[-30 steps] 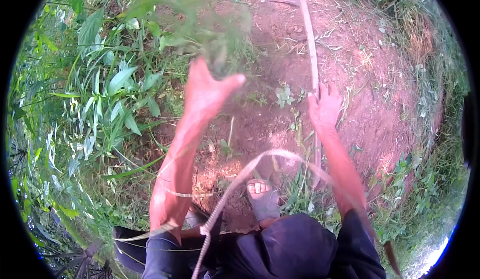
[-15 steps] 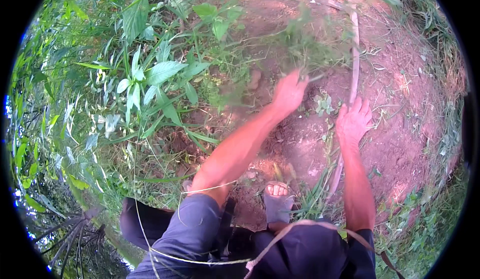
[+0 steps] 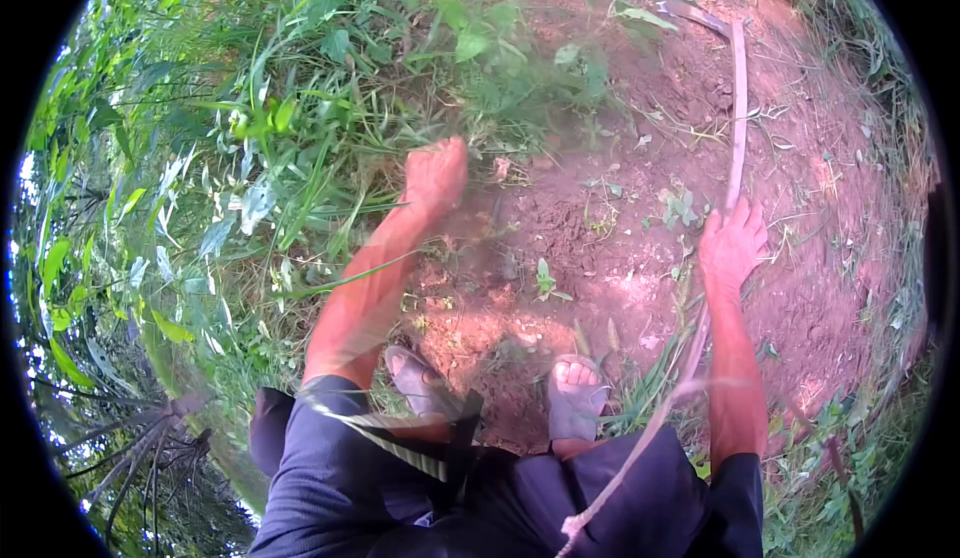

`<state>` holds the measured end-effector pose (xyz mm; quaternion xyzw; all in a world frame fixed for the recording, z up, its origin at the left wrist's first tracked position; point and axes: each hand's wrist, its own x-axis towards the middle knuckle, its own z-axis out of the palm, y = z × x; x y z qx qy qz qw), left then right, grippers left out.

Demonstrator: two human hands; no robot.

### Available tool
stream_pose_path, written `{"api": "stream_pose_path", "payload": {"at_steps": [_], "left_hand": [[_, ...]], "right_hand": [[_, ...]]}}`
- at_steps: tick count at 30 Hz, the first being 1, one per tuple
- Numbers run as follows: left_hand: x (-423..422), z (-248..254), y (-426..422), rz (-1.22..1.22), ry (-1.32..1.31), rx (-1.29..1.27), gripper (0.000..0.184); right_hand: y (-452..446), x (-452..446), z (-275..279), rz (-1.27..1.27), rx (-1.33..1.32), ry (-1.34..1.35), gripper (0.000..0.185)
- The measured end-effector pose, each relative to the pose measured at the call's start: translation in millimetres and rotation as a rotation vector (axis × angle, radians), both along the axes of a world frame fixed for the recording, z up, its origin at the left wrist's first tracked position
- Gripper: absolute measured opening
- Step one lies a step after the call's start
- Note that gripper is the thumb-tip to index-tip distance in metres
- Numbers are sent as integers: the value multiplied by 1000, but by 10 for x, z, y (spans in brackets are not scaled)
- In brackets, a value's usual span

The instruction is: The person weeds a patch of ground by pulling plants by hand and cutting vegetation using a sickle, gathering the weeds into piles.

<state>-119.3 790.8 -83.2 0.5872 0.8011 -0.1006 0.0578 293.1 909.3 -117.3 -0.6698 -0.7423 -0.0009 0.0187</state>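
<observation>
My left hand [image 3: 437, 173] is closed in a fist at the edge of the green growth, with blurred leafy weeds [image 3: 545, 88] spreading from just above it. Exactly where the stems enter the fist is hidden. My right hand [image 3: 733, 245] lies palm down with its fingers stretched out, over a long thin stick [image 3: 739, 108]. The stick passes beneath this hand and reappears near the wrist, running down toward my feet.
Dense weeds [image 3: 310, 148] grow on the left. Reddish soil [image 3: 600, 248] with small seedlings lies between my hands. My sandalled feet [image 3: 577, 398] stand below. A cord [image 3: 640, 448] hangs blurred across my lap. A shorter branch [image 3: 695, 16] meets the stick's far end.
My left hand has swung left from the middle soil to the weeds. The broad-leaved plant standing at the left no longer shows there. My right hand stays on the stick; the view has shifted slightly.
</observation>
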Motion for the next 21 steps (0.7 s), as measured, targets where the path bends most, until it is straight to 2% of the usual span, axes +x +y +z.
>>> {"api": "stream_pose_path", "payload": {"at_steps": [3,5,7,9,11,12,13,15,16,17,19,21], "left_hand": [[85,-46,-40,-46,-86,128,13],[262,124,-158,-187,-381,-254,16],[627,282,-497,-214,-514,-381,18],[897,293,-929,-353,-634,-621,18],[910,284,-1247,-532,-672,-566,16],[852,332,-1270,-464,-603,-475,25],[760,393,-1221,-474,-605,-464,25],[540,525,-1011,-199,-453,-107,21],[448,572,-846,-100,-423,-112,22],[337,579,-663,-6,-393,-116,24],[94,524,-367,-73,-150,90,36],[-28,564,-65,-13,-118,158,51]], "right_hand": [[18,24,-22,13,-1,18,52],[-2,12,-22,-1,2,-10,52],[-41,-5,53,5,-14,10,52],[-48,42,85,23,-17,34,51],[-144,288,103,134,-214,169,53],[-306,426,42,191,-141,131,53],[-479,568,4,244,-69,92,54],[-762,493,330,262,-40,208,53],[-862,412,503,268,-32,204,53],[-950,333,670,88,-188,289,51],[-1137,334,816,-249,-461,503,47],[-1334,453,820,-477,-638,703,39]]}}
